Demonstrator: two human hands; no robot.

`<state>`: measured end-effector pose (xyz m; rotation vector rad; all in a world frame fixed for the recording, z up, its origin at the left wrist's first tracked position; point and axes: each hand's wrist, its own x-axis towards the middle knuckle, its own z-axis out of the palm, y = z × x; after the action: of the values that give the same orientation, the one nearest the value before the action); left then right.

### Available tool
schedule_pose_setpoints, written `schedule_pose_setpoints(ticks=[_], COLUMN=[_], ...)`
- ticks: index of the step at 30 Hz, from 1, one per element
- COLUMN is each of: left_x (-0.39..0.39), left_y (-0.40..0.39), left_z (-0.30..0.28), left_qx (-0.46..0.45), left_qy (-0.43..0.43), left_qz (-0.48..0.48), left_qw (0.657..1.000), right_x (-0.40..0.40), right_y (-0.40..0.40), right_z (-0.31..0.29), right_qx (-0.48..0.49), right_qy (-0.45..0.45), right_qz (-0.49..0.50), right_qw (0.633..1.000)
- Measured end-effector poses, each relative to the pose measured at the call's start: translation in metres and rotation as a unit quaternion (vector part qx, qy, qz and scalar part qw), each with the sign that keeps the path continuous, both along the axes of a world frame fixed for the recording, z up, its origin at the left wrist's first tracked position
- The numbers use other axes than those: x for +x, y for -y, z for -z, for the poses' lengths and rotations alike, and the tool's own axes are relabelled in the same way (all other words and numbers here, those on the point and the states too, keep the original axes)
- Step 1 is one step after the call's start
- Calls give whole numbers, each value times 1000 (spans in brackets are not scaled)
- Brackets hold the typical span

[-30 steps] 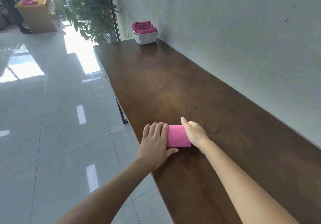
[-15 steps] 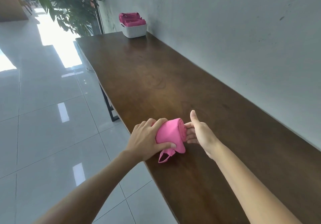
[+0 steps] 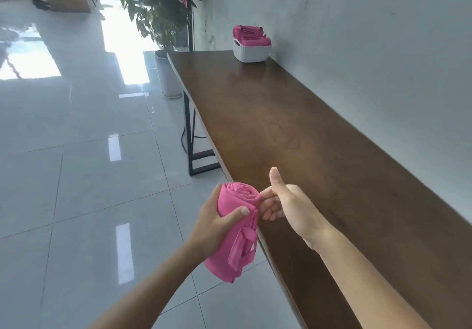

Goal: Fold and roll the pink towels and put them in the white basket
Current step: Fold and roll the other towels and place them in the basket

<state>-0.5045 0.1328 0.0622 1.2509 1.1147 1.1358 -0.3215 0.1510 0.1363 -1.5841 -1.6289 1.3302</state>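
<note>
Rolled pink towel (image 3: pixel 236 229), perhaps loosening

Rolled cloth towel (image 3: pixel 235 229): solid bright pink, no pattern; loose hanging tail was the same pink. Small ribbed plastic basket (image 3: pixel 251 52) at the far end of the tabletop: white. Folded towels (image 3: pixel 249 35) in it: deeper pink-magenta. Long wooden tabletop (image 3: pixel 319 150): dark brown, faint darker grain rings. Metal table frame (image 3: pixel 194 150): black. Plaster wall (image 3: pixel 370 47): pale grey, mottled. Glossy floor tiles (image 3: pixel 84 150): light grey with white glare patches. Leafy potted plant (image 3: pixel 158 7): green, in a white pot (image 3: pixel 167 73).
</note>
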Motion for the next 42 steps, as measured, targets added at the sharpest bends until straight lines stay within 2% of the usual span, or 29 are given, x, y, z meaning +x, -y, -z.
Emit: schedule_pose_setpoints(ticks=[4, 9, 14, 24, 28, 30, 33, 39, 42], left_x=[-60, -134, -192, -224, -229, -231, -230, -211, -195], left_y=[-7, -19, -40, -92, -125, -147, -180, -252, -278], left_z=[-11, -29, -46, -44, -42, -43, -46, -50, -48], left_qx=[-25, -29, -5, 13, 16, 24, 28, 31, 30], left_qy=[34, 57, 49, 30, 27, 16, -12, -42, -50], left_qz=[-41, -147, -204, -230, -242, -249, -250, -254, -246], left_qw=[998, 987, 978, 973, 970, 968, 968, 966, 968], right_x=[-61, -129, -182, -234, -226, -215, -200, -186, -182], right_y=[-18, -20, -20, -69, -103, -127, -167, -232, -260], right_z=[-5, 5, 16, 21, 23, 22, 18, 12, 10], right_qx=[-8, -41, -58, -33, -69, -132, -211, -221, -213], right_qy=[-18, -128, -172, -179, -208, -280, -444, -629, -674], right_qz=[-41, -31, -89, -38, -47, -62, -64, -32, 22], right_qw=[999, 990, 979, 983, 975, 949, 869, 745, 707])
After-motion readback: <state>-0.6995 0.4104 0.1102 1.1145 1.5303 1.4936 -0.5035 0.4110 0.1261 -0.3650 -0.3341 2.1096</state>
